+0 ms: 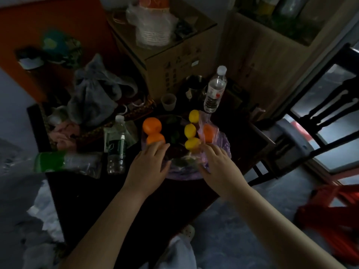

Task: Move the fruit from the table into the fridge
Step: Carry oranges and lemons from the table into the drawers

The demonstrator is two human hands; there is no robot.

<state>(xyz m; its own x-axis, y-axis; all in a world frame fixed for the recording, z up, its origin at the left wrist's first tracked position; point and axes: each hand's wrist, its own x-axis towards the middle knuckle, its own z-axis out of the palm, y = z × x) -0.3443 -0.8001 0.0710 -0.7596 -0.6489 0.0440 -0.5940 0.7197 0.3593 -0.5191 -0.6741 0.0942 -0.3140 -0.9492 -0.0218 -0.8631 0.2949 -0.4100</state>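
Observation:
A dark bowl (174, 152) wrapped in a thin purple plastic bag (223, 146) stands on the dark table (147, 200). Two oranges (152, 126) lie at its left rim, three yellow lemons (190, 130) run down its middle, and a third orange (208, 133) sits inside the bag on the right. My left hand (149, 166) rests on the bowl's near left rim, fingertips touching the lower left orange (155, 138). My right hand (215, 164) lies on the bag at the near right, fingers by the nearest lemon (192, 143). Whether either hand grips anything is unclear.
Clear water bottles stand behind the bowl (215, 90) and left of it (117, 144). A small cup (168, 101), a grey bag (93, 94), a green packet (66, 162) and a cardboard box (174, 61) crowd the table. A black chair (310, 121) stands at right.

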